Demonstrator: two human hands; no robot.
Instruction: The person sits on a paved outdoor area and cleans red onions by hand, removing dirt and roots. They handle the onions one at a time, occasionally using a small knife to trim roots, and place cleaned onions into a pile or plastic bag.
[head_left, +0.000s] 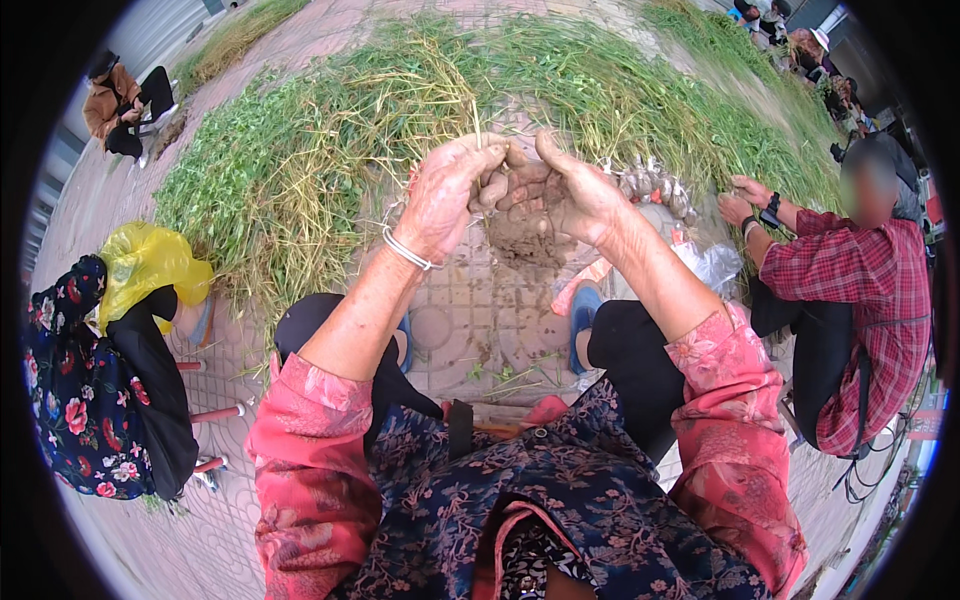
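My left hand (459, 187), with a white bracelet at the wrist, pinches a thin dry plant stalk (475, 120) between thumb and fingers. Close beside it, my right hand (581, 191) has mud-coated fingers curled inward and its thumb raised apart. Whether mud sits in that palm is hidden. Below both hands, a heap of wet brown mud (529, 240) lies on the paving between my feet. A long pile of cut green and yellow stalks (300, 172) spreads beyond. Right of my right hand sits a row of small plastic-wrapped bundles (654, 184).
A pink plastic piece (574, 289) and a clear plastic bag (712, 264) lie by my right foot. On the right squats a person in a checked shirt (859, 259). At left another person sits with a yellow plastic bag (150, 259). Several more people are farther off.
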